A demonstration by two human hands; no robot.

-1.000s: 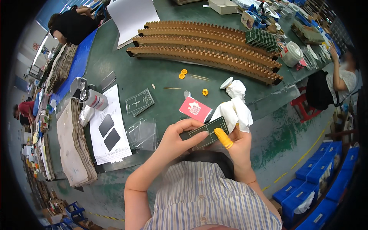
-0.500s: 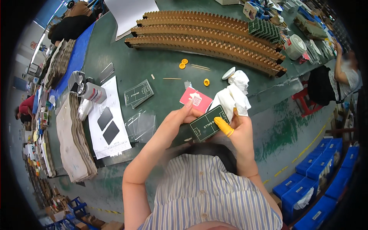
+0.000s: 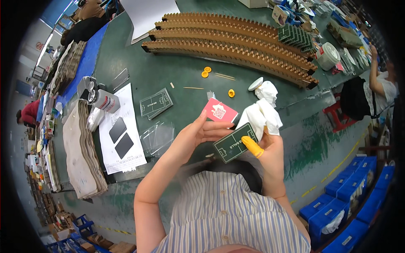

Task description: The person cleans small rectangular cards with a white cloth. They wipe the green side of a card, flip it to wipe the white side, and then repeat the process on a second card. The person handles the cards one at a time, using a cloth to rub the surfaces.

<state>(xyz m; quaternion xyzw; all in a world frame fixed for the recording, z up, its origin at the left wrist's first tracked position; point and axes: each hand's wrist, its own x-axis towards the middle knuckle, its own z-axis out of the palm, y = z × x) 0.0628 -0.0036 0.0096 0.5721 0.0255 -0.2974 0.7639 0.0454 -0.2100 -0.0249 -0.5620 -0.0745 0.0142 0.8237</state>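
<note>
green card [image 3: 234, 143] partly behind fingers [image 3: 211, 128], white cloth [image 3: 261, 116] bunched behind it

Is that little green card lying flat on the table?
No, the green card is lifted off the table, held between the left hand and right hand.

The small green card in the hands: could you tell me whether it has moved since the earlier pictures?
Hardly: the green card still sits just below the red card on the table, held by both hands.
</note>
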